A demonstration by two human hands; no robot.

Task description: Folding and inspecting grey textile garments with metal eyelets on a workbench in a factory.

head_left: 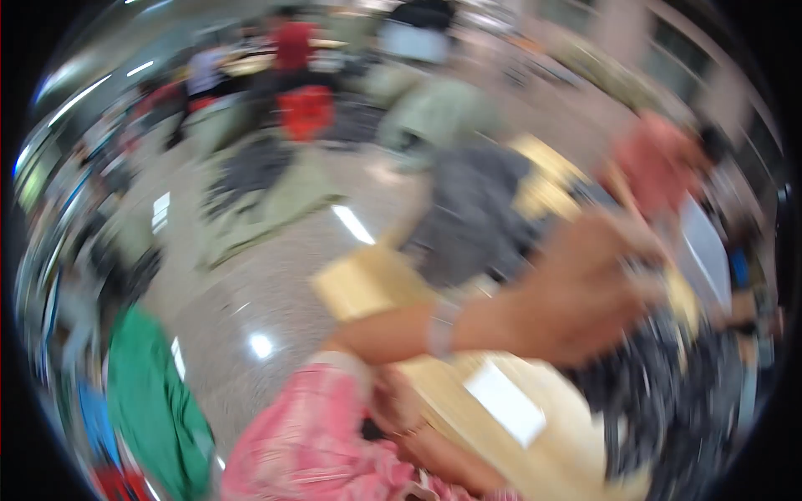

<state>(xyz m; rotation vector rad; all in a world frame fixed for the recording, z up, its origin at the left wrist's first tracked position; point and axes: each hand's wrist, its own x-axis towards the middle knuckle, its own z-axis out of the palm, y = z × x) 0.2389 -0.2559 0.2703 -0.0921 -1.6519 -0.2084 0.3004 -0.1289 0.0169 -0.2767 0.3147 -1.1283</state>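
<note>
At the right of the bench (468,422), a dark fabric pile (668,401) is seen just beyond and below the left hand (581,288), which is carried out across the wearer's front on an outstretched forearm. The pile's longer run appears to be set from near the fingers down toward the lower edge of the view, though its true outline is lost in the blur. By the left hand, the nearer of the two, the pile is partly overlapped in the view; whether the cloth is touched cannot be told. Its fingers are curled downward and loosely bunched, and whether anything is pinched between them is likewise obscured. Well apart from the pile, the right hand (388,399) is tucked low beside the left elbow, partly hidden by the forearm and a pink sleeve (305,409); its fingers are not shown clearly enough for their opening or any grip to be judged. Between the right hand and the pile, a white rectangle (505,401) is laid flat, its long side slanted from upper left to lower right. Past the left forearm, a grey cloth heap (472,209) is spread, with a co-worker in a red top (656,163) glimpsed beyond at right.
</note>
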